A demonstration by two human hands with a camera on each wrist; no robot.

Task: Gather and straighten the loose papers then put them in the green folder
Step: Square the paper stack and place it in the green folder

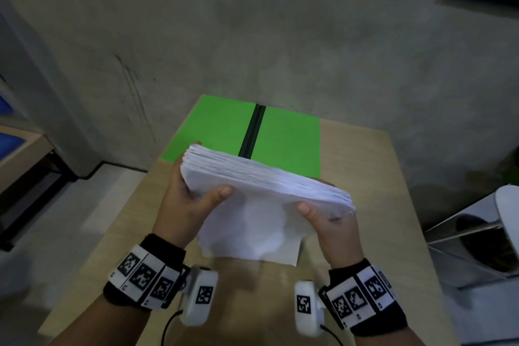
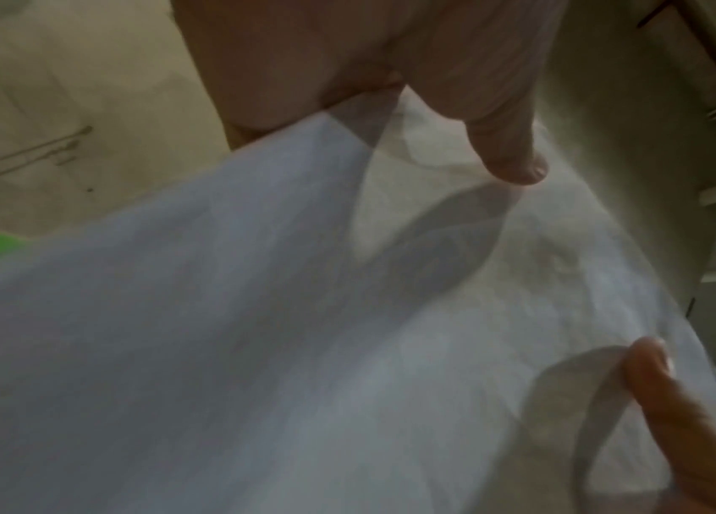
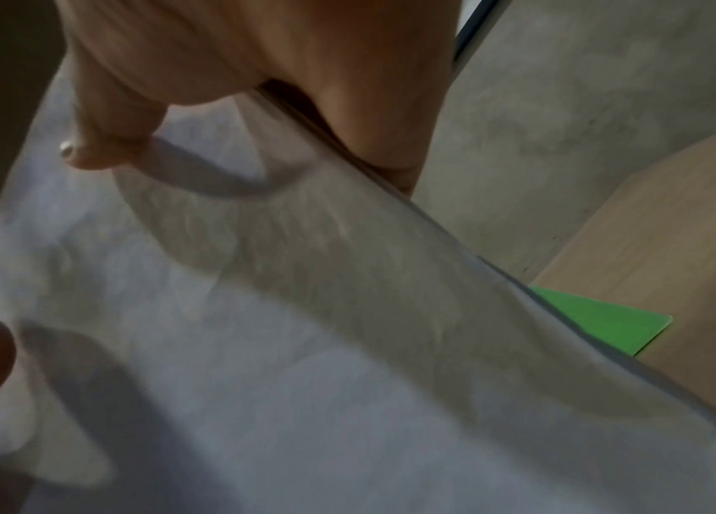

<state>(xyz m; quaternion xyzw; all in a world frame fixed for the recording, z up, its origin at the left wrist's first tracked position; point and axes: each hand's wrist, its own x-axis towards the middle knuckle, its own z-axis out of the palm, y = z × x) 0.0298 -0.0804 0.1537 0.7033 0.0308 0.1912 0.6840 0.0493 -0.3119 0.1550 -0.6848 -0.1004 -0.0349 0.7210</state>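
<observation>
A stack of white papers (image 1: 252, 205) stands on its long edge above the wooden table (image 1: 365, 177), tilted toward me. My left hand (image 1: 191, 191) grips its left end, thumb on the near face and fingers behind. My right hand (image 1: 328, 222) grips the right end the same way. The top edges of the sheets are uneven. The green folder (image 1: 286, 137) lies open and flat at the table's far side, its black spine in the middle. In the left wrist view the papers (image 2: 303, 313) fill the frame; in the right wrist view the papers (image 3: 347, 347) hide most of the folder (image 3: 602, 320).
A grey concrete wall (image 1: 252, 50) rises behind the table. A white chair (image 1: 491, 233) with a metal frame stands to the right. Shelving (image 1: 19, 154) sits at the left, and grey floor lies beside the table.
</observation>
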